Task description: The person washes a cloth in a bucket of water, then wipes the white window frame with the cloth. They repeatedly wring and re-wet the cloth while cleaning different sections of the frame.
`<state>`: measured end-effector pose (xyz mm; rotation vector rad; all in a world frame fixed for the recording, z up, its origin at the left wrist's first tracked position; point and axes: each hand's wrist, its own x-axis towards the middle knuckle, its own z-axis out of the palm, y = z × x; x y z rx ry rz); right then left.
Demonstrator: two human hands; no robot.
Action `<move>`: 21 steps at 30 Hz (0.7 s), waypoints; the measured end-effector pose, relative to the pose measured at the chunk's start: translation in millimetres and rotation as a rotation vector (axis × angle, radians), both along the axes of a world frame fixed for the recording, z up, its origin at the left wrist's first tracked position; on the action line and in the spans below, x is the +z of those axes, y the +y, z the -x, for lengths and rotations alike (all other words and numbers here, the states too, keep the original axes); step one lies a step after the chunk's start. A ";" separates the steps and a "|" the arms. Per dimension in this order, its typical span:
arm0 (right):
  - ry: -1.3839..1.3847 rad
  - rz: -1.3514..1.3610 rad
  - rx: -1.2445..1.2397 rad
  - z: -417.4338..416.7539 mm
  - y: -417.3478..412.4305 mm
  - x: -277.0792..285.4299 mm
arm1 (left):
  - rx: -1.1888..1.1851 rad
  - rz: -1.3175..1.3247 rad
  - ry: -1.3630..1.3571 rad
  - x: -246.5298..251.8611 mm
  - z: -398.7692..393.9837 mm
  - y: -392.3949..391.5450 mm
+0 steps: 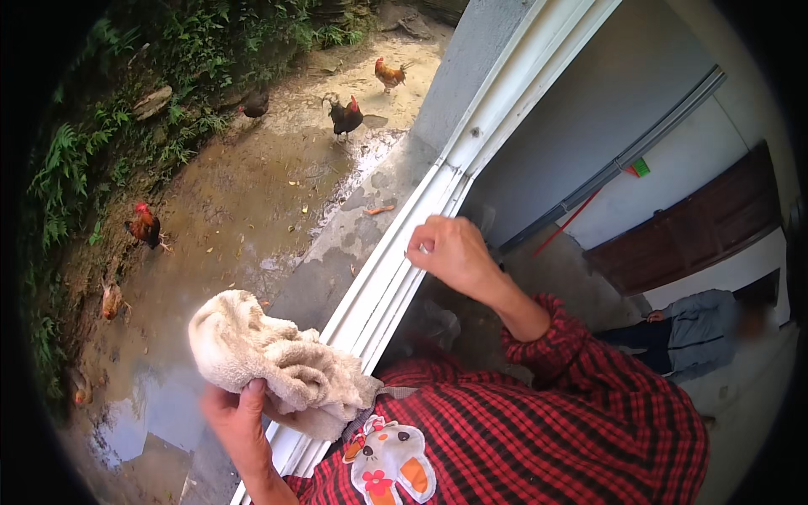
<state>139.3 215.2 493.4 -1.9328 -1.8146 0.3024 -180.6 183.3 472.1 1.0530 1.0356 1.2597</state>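
My left hand (243, 416) grips a bunched cream terry cloth (284, 360), its thumb pressed on the near fold. The cloth hangs over the outer side of a white window frame (372, 309) with grooved tracks, and its lower end lies against my clothing. Above the same frame is my right hand (454, 255), fingers curled in with nothing visible in them. Whether it touches the frame is unclear. I wear a red and black checked smock (517, 416) with a rabbit patch (391, 454) on the front.
Outside, several chickens, among them a black rooster (346, 118), stand on wet muddy ground (240, 196) by a fern bank (69, 170). A concrete ledge (344, 252) borders the frame. Indoors are a person (688, 331), a brown door (688, 221) and a red-handled broom (571, 221).
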 end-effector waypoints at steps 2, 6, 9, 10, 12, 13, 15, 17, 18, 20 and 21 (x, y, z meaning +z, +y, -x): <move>0.253 -0.024 0.134 5.1 25.3 32.0 | 0.028 -0.012 -0.002 -1.1 -0.6 2.1; 0.614 0.037 0.492 32.1 121.7 47.8 | 0.019 -0.027 0.035 -5.4 9.2 4.3; -0.012 -0.213 0.488 32.4 147.5 15.6 | -0.007 -0.001 -0.095 -1.5 -1.4 9.1; -0.082 -0.277 0.544 46.3 150.0 14.9 | 0.062 0.018 -0.184 -7.5 3.3 6.7; 0.496 0.117 0.575 69.0 128.3 34.1 | 0.052 0.047 -0.395 -11.6 11.4 6.3; 0.743 0.285 0.682 70.4 119.0 22.6 | 0.041 0.050 -0.447 -15.8 12.5 9.2; 0.953 0.538 0.796 72.6 97.3 -2.7 | -0.070 0.062 -0.567 -17.1 9.0 17.1; 1.126 0.601 0.819 82.8 74.9 -26.4 | -0.077 0.095 -0.576 -11.1 3.8 21.4; 1.197 0.643 0.835 88.2 67.4 -26.5 | -0.074 0.125 -0.564 -6.2 1.8 22.7; 1.229 0.659 0.815 87.1 60.9 -20.2 | -0.122 0.139 -0.519 -2.7 5.2 25.3; 1.194 0.631 0.782 80.7 60.1 -16.5 | -0.141 0.152 -0.486 0.5 6.0 26.9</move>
